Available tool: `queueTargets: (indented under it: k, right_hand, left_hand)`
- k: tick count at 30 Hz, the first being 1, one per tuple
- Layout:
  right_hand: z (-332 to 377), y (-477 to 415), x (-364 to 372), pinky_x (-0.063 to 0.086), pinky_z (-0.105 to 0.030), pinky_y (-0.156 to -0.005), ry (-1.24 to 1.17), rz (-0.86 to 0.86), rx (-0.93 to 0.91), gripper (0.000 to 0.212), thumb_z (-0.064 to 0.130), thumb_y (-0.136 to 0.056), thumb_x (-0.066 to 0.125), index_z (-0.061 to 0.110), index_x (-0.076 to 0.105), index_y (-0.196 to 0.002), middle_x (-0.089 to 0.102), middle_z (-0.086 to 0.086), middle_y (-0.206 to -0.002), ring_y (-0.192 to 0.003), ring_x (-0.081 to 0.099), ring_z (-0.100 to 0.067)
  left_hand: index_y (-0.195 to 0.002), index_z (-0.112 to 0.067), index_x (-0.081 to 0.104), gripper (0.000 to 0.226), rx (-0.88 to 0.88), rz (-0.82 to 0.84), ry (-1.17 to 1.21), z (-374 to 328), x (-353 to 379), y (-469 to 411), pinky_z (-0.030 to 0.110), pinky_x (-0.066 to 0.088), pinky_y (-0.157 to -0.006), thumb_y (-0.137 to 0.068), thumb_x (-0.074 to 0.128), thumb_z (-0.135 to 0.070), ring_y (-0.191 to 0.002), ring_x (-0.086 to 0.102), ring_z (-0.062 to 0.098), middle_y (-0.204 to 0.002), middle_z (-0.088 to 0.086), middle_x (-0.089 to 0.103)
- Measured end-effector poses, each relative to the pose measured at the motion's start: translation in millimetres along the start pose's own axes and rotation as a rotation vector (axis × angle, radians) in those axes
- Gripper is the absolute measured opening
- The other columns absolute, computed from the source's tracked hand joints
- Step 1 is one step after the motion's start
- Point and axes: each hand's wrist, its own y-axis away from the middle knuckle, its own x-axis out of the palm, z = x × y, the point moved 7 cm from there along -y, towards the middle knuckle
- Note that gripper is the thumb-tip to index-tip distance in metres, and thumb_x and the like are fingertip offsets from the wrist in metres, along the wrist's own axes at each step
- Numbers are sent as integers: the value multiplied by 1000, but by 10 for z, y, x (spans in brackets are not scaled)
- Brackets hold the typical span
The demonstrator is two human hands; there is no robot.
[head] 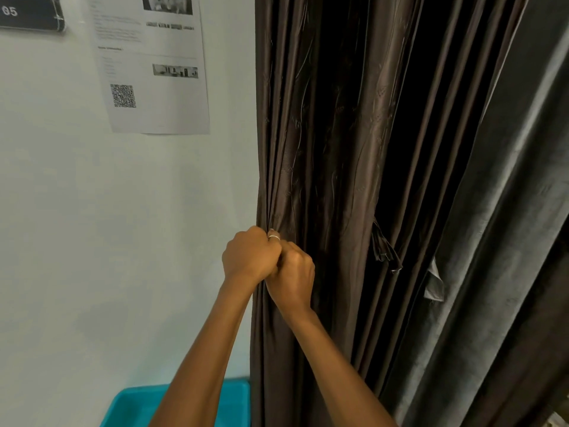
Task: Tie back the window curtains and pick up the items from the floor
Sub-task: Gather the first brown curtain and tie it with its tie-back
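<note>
1. Head view: the brown curtain (323, 149) hangs against the white wall (92, 226). Its long axis runs top to bottom, and its folds run straight down and out of view at the bottom.
2. The curtain's left edge lies along the wall, and the folds pinch inward at the height of the hands.
3. The left hand (251, 254) is at that edge with its fingers curled tight. Its grip is closed on the gathered edge of the brown curtain.
4. The right hand (292, 272) touches the left, just beside and slightly below it. Its grip is also closed on the same bunch of fabric. A small pale ring (274, 237) shows at the fingertips; what it belongs to cannot be told.
5. A loose strip of brown fabric (383, 251) dangles among the folds to the right of the hands.
6. A grey curtain (508, 241) hangs further right, slanting down to the left, with a pale flap (434, 283) at its edge.
7. Bare wall lies open to the left of the hands. A printed sheet (154, 72) and a dark sign (29, 12) are higher up, well apart from them.
8. A teal bin (132, 405) sits low beside the curtain's foot, beneath the left forearm.
</note>
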Motion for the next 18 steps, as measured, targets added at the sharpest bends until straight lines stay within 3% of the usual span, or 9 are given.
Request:
queueTargets:
  k: [5,7,9,12,15,18]
  right_hand:
    - [-50,-40,-22,39,-16,-52,56,88,-20,17,15,-94,64,13,67,-78,66,3,-68,-57,57,-6]
    - [-60,-59,-41,44,-19,-55,46,204,-65,14,12,-95,63,14,69,-83,67,5,-72,-60,58,-5]
    - [-60,-94,-182,54,-20,-63,46,218,-88,12,17,-97,63,18,74,-101,73,9,-86,-73,66,-4]
    - [-113,-209,-654,58,-19,-79,98,-63,-21,18,24,-96,66,19,76,-111,76,7,-101,-88,70,-3]
    - [-210,-267,-1043,59,-31,-73,146,-297,87,15,27,-94,66,19,69,-107,68,9,-95,-83,66,-7]
    - [-413,-301,-1206,58,-37,-74,148,-353,226,32,34,-91,71,20,56,-114,55,9,-107,-91,61,-11]
  left_hand:
    - [-78,-16,56,39,37,-7,-29,-20,23,-12,29,41,-62,-105,38,-38,-64,55,15,-71,-1,58]
    - [-79,-16,58,41,61,-19,-55,-1,26,-28,30,43,-64,-105,37,-38,-67,58,17,-72,-1,58]
    - [-73,-16,56,44,68,-22,-60,34,29,-43,29,42,-61,-105,36,-39,-64,58,17,-69,-1,58]
    - [-64,-18,47,47,68,-25,-58,82,17,-55,27,37,-56,-105,36,-38,-59,55,15,-63,-1,54]
    - [-62,-17,45,49,65,-13,-33,124,14,-76,28,38,-57,-105,36,-37,-58,55,18,-62,0,53]
    - [-62,-15,47,50,73,1,-18,139,16,-98,29,42,-60,-105,35,-38,-61,58,22,-62,1,54]
